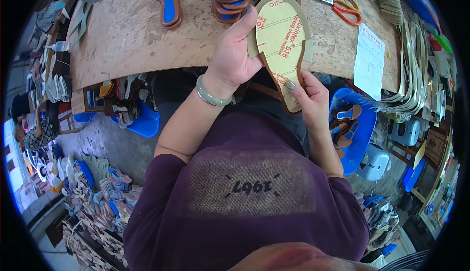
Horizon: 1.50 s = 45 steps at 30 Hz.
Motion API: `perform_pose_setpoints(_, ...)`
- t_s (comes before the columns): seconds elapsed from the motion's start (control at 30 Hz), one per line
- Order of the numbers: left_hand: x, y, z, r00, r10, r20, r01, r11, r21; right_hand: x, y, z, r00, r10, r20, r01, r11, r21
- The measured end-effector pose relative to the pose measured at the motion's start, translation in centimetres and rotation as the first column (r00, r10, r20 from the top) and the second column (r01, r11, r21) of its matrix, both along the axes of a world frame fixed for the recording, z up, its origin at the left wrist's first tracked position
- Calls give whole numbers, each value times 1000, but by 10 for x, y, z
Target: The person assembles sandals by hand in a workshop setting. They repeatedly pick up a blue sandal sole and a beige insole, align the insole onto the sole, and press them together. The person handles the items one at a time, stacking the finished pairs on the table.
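Note:
Both hands hold one shoe insole (283,40) over the table's near edge, its pale yellow printed underside facing up. A brown strip edges its narrow end and sides, and an olive-green strip stands around the wide far end. My left hand (236,50) grips the left side near the wide end, thumb along the rim and the other fingers mostly hidden behind. At the narrow end, my right hand (313,97) pinches the insole, thumb on top. Just beyond lies a stack of brown-edged insoles with blue tops (232,1); a similar blue insole (168,4) rests farther left.
Orange- and yellow-handled scissors (342,9) lie right on the wooden table (122,36), near a paper sheet (370,58). Long pale strips (411,75) hang off its right edge. A blue bin (360,138) with brown sandals stands below right. Shoe parts (103,202) pile up lower left.

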<state>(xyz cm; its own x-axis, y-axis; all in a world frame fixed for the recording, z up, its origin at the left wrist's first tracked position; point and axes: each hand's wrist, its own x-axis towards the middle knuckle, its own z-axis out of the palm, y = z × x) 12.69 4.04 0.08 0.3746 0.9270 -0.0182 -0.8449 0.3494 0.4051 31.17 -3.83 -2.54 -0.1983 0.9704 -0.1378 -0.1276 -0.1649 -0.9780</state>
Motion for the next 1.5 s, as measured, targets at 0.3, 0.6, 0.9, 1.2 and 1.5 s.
perform_pose_setpoints(0.3, -1, -5, 8, 999, -2, -53, 7, 996, 88, 0, 0, -8, 1000, -2, 11, 2, 1000, 1)
perform_pose_setpoints(0.6, -6, -7, 13, 989, 63, -131, -53, 995, 79, -1, 3, -4, 998, 52, 38, -52, 999, 11)
perform_pose_setpoints(0.9, -28, -11, 18, 973, 228, 43, -229, 973, 26, 1, -3, 0, 725, 149, -673, -171, 985, 35)
perform_pose_setpoints(1.2, -75, 13, 23, 915, 389, 110, -404, 875, 267, -22, 38, 53, 721, 400, -566, -215, 905, 366)
perform_pose_setpoints(1.5, -155, 55, -41, -694, 551, -464, 171, 752, 637, -70, 178, 27, 546, -632, 550, -300, 466, 832)
